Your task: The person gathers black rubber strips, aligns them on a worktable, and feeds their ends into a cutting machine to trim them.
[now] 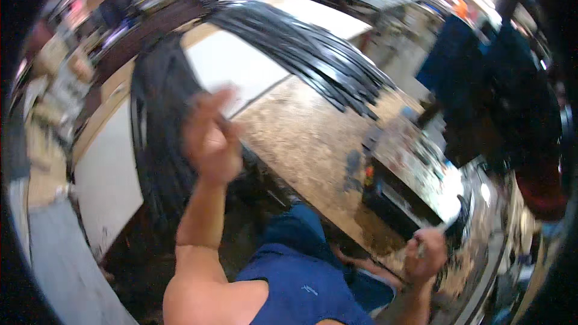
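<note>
- The left hand is hovering over or in front of the left bundle of black strips — it is blurring, so I cannot tell whether its fingers are apart, together or gripping anything
- The right hand is sitting low near the dark box, its fingers curling inward; a pale sliver is showing just beyond them, though I cannot tell whether they are clamping on it
- The left bundle is lying lengthwise and drooping toward the near side, probably because the strips are too long for their support
- The far bundle of black strips is stretching slantwise over the white sheet and the brown board, its ends fanning out — perhaps leaving single strips easier to pick
- The dark box is standing toward the board's right end, likely keeping the small clutter on its top within reach
- The board's near edge is running diagonally past the person; its bare middle is giving sideways room, while the box is crowding the right hand's side
</note>
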`<state>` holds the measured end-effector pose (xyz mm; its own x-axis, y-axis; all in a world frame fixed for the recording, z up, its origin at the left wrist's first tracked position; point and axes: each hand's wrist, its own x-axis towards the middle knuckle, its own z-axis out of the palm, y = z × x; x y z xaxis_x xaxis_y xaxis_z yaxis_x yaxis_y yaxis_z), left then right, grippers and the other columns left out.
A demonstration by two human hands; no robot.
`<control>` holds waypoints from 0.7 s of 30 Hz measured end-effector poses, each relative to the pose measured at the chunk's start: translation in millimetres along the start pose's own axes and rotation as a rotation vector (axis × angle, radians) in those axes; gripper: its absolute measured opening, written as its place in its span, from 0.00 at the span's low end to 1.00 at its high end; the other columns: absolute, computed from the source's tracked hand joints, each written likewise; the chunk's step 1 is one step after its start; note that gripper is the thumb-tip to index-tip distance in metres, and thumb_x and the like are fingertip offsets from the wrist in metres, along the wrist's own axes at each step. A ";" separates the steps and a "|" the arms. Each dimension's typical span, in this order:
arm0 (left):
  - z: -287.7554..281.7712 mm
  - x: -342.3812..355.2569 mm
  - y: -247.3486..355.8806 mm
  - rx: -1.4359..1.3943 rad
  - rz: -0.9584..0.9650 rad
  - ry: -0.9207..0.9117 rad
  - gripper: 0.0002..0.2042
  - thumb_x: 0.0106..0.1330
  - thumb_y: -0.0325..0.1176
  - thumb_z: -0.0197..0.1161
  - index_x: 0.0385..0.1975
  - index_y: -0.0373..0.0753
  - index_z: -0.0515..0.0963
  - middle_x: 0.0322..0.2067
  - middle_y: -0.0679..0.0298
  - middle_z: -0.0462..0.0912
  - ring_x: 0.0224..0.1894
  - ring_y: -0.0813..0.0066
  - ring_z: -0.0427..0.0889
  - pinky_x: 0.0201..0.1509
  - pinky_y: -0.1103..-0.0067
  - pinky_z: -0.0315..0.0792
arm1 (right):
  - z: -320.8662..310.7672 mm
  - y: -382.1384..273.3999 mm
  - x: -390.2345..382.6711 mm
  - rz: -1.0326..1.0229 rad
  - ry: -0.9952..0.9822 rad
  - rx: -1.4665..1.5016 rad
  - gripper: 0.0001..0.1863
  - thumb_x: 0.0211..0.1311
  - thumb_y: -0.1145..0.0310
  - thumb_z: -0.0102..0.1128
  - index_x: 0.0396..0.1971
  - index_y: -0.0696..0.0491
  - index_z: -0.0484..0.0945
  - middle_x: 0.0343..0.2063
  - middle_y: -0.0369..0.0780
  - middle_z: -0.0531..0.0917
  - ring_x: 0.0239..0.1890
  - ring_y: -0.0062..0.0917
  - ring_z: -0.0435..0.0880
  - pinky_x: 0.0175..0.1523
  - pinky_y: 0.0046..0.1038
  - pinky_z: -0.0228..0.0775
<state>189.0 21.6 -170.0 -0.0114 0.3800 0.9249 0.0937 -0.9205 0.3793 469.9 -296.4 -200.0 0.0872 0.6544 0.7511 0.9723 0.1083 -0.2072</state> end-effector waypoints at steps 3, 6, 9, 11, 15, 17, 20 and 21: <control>-35.1 -85.3 -32.2 0.323 -0.258 -0.229 0.10 0.57 0.24 0.62 0.39 0.34 0.79 0.42 0.55 0.80 0.48 0.60 0.78 0.55 0.71 0.69 | 58.2 -13.3 -38.2 0.259 -0.129 0.250 0.08 0.47 0.79 0.63 0.30 0.57 0.78 0.26 0.44 0.81 0.28 0.34 0.80 0.33 0.30 0.73; -89.4 -105.7 -50.9 0.483 -0.425 -0.029 0.08 0.57 0.24 0.62 0.36 0.35 0.78 0.38 0.59 0.80 0.40 0.65 0.78 0.42 0.74 0.72 | 103.2 -39.6 -46.1 0.305 -0.297 0.481 0.10 0.48 0.78 0.65 0.32 0.58 0.78 0.28 0.45 0.81 0.30 0.36 0.81 0.37 0.30 0.74; -137.3 -91.5 -71.4 0.602 -0.513 0.089 0.09 0.57 0.26 0.63 0.37 0.36 0.77 0.38 0.57 0.78 0.41 0.62 0.77 0.45 0.71 0.70 | 130.1 -67.7 -17.6 0.212 -0.497 0.595 0.11 0.50 0.77 0.64 0.36 0.59 0.78 0.30 0.45 0.81 0.32 0.34 0.81 0.37 0.29 0.74; -176.6 -85.6 -94.3 0.872 -0.376 0.011 0.13 0.57 0.32 0.64 0.41 0.37 0.76 0.43 0.56 0.76 0.47 0.57 0.74 0.50 0.68 0.69 | 147.3 -80.9 6.7 0.093 -0.606 0.613 0.12 0.52 0.78 0.63 0.38 0.59 0.77 0.32 0.44 0.80 0.32 0.30 0.81 0.36 0.26 0.74; -243.5 -85.9 -135.4 1.262 -0.677 -0.042 0.26 0.57 0.44 0.65 0.52 0.35 0.71 0.49 0.51 0.73 0.54 0.50 0.70 0.54 0.59 0.67 | 183.3 -104.9 57.9 0.051 -0.788 0.658 0.14 0.52 0.76 0.64 0.40 0.58 0.77 0.38 0.44 0.80 0.39 0.32 0.82 0.43 0.28 0.75; -259.0 -88.7 -149.7 1.257 -0.519 -0.047 0.26 0.55 0.45 0.66 0.50 0.35 0.72 0.48 0.51 0.73 0.54 0.50 0.70 0.54 0.59 0.67 | 215.2 -121.5 87.3 -0.116 -0.748 0.695 0.16 0.53 0.73 0.66 0.42 0.57 0.76 0.40 0.48 0.80 0.43 0.42 0.80 0.49 0.35 0.72; -218.5 -60.9 -134.3 0.990 -0.396 -0.380 0.29 0.52 0.49 0.67 0.51 0.38 0.71 0.54 0.51 0.70 0.59 0.50 0.65 0.58 0.56 0.61 | 292.6 -144.6 134.7 -0.074 -0.754 0.718 0.20 0.53 0.69 0.66 0.46 0.57 0.74 0.45 0.51 0.78 0.49 0.45 0.77 0.53 0.37 0.69; -201.7 -63.6 -139.9 1.073 -0.418 -0.494 0.33 0.54 0.55 0.64 0.55 0.39 0.69 0.60 0.50 0.65 0.65 0.49 0.58 0.63 0.53 0.55 | 322.2 -148.2 151.0 -0.104 -0.731 0.650 0.22 0.54 0.66 0.66 0.48 0.58 0.73 0.47 0.51 0.77 0.51 0.46 0.75 0.55 0.38 0.68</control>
<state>-24.2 107.9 -276.8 0.1168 0.8320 0.5424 0.9382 -0.2716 0.2145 269.1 27.5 -257.8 -0.3606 0.8964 0.2577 0.6398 0.4388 -0.6309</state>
